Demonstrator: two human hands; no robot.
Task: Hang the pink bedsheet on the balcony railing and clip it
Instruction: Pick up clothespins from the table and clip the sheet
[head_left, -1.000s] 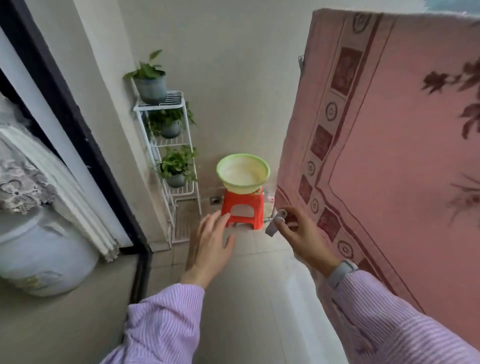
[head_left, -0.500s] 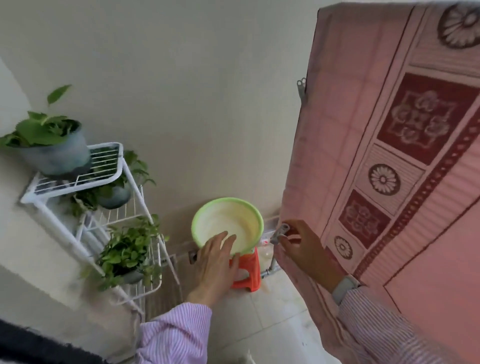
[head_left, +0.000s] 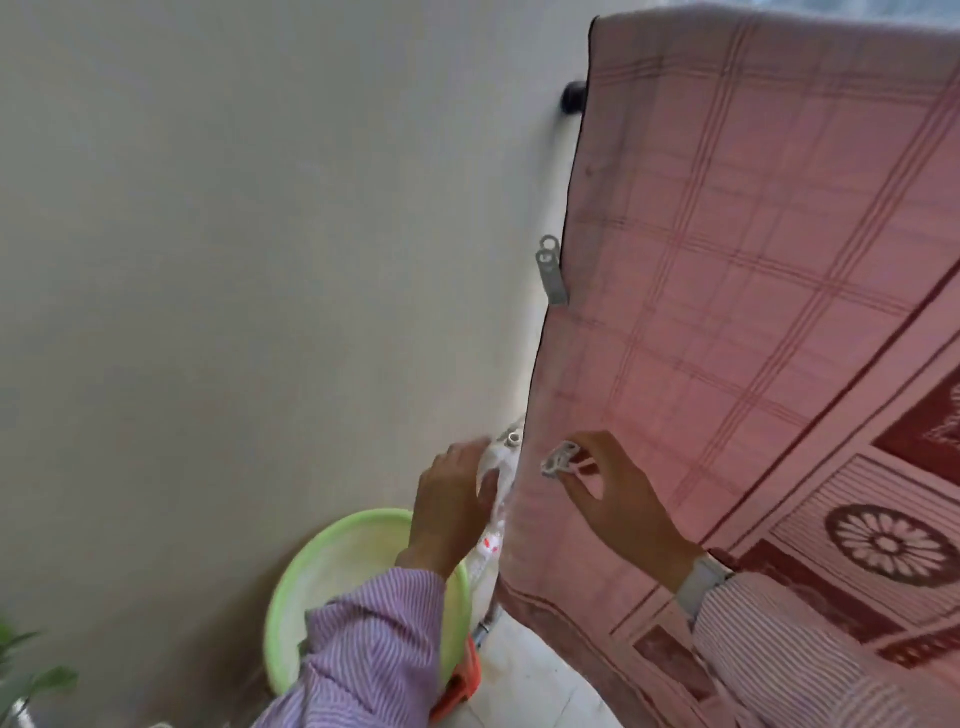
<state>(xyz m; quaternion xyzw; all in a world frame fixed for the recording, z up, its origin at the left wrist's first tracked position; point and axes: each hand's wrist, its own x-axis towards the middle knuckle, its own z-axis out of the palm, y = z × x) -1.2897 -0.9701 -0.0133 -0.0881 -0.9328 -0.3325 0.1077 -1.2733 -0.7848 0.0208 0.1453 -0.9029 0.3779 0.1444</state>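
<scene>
While the pink patterned bedsheet (head_left: 753, 312) hangs draped over the balcony railing, which it covers entirely, I note that the view has closed in on its left edge compared with a second ago. One grey metal clip (head_left: 550, 273) is already fastened on that edge, partway down. My right hand (head_left: 618, 499) now rests against the sheet face just beside the edge and pinches a second small grey clip (head_left: 560, 459) between thumb and fingers. My left hand (head_left: 452, 504), which hung open and free of everything a second ago, has reached to the sheet edge and is closed around a whitish upright piece (head_left: 496, 467) behind it; I cannot tell whether that is a post or fabric. A round green plastic basin (head_left: 317, 571) sits on an orange plastic stool (head_left: 460, 686) below, well clear of the work. My judgement: hanging is complete, and the second clipping point is now being set, lower on the same edge.
</scene>
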